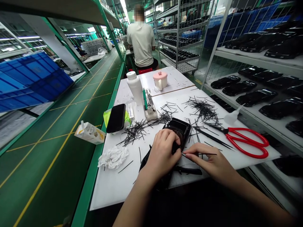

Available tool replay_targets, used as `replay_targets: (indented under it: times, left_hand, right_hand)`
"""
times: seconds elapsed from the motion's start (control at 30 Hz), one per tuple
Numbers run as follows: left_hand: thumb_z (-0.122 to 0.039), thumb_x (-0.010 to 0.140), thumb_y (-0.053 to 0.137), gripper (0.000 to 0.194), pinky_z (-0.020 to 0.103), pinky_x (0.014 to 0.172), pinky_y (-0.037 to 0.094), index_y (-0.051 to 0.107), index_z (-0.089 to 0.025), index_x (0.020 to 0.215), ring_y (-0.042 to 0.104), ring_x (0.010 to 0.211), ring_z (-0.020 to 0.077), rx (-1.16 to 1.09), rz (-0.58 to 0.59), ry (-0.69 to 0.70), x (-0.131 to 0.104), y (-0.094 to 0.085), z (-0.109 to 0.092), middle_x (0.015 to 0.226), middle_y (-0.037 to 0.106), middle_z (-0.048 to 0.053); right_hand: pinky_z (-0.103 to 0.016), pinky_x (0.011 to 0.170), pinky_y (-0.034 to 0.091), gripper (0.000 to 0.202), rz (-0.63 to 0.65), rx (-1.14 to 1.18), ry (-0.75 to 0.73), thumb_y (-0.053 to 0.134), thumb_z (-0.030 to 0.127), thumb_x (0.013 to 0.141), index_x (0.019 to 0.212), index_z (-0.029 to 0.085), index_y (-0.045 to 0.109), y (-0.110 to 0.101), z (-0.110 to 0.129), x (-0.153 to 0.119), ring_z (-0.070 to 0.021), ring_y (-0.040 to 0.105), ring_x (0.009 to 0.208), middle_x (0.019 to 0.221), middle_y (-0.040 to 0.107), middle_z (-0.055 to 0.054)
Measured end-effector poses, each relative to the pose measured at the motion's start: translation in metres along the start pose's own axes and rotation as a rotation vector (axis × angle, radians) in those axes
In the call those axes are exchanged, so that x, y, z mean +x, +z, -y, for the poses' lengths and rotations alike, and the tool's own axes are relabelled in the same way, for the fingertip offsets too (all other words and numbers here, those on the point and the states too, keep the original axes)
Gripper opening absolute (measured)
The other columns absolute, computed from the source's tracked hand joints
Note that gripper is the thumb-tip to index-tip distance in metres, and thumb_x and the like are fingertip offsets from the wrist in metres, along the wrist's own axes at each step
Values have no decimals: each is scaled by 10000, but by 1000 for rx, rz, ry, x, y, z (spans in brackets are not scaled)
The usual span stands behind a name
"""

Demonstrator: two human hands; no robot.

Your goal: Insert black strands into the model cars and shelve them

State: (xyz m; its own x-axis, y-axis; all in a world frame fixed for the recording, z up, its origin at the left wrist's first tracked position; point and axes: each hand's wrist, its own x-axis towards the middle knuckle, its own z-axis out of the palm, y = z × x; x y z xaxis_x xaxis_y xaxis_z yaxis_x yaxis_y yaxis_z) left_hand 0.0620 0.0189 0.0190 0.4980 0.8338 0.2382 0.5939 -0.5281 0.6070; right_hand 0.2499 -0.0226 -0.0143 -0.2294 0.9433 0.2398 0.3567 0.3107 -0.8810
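Note:
A glossy black model car body [177,125] lies at the near side of the white table. My left hand [163,149] rests over it, fingers curled around its side, with thumb and fingertips close to its edge. My right hand [208,159] is just to the right, thumb and forefinger pinched together at the car's side on a thin black strip [209,154]. Part of the car is hidden under my left hand. Below my fingers lies a dark tool with black handles [188,170]. Black tweezers [213,138] and red-handled scissors [247,142] lie to the right.
Piles of black strips [203,109] lie across the table [106,192]. Around them are a phone [115,118], crumpled tissue [113,157], drink carton [90,133], white bottle [134,85] and lidded cup [160,80]. Racks of car bodies [257,96] stand right; a seated person [141,44] is ahead.

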Motion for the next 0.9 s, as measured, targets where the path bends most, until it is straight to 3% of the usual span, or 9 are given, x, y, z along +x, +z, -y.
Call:
replay_targets:
  times: [0.43,0.67,0.9]
  left_hand:
    - [-52,787,538,193,395,874,429,463,-225,825,498,985,245,22,-12,-26,0,2,0,954,564,48]
    - [-34,783,530,203,382,885,410,467,-223,825,489,1002,243,-62,-17,-46,0,0,-2,967,557,50]
    - [-9,796,488,218,319,920,386,466,-219,849,535,989,184,-381,-324,-147,0,-6,4,959,556,20]
  right_hand:
    - [-322,735,552,132,129,-9,-91,597,225,936,941,218,729,-10,-4,6,-198,676,829,861,737,-45]
    - [-294,743,551,206,220,-146,-306,529,108,944,1021,187,703,-14,-8,13,-179,674,843,905,750,-51]
    - [-290,646,521,241,198,-344,-466,480,140,979,1072,135,703,-2,-17,15,-183,619,731,811,715,-74]
